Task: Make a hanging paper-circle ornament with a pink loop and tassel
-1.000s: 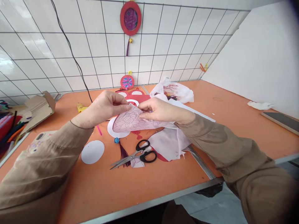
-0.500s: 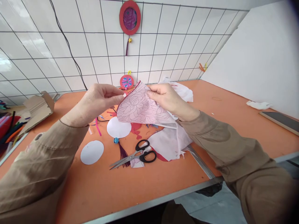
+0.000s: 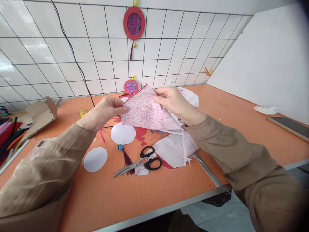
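A pale pink fabric piece (image 3: 142, 111) printed with dark flower outlines is stretched between my two hands above the table. My left hand (image 3: 108, 109) pinches its left edge, near a dark red trimmed border. At the upper right side, my right hand (image 3: 170, 100) grips the cloth between thumb and fingers. Below it lie white fabric (image 3: 170, 149), black-handled scissors (image 3: 138, 162) with their blades pointing left, and a purple tassel (image 3: 126, 161) with a blue bead. Two white paper discs (image 3: 123, 133) rest left of the fabric.
The orange table (image 3: 116, 203) has a metal front edge. A cardboard piece (image 3: 42, 112) and a phone (image 3: 40, 145) are at the left. A red round ornament (image 3: 125, 24) hangs on the tiled wall, with a smaller one (image 3: 131, 86) below. A dark-topped flat object (image 3: 289, 127) lies right.
My left hand has moved slightly down and right, now pinching the cloth's left edge itself. My right hand keeps its grip. The phone and a yellow item at the left have come into view.
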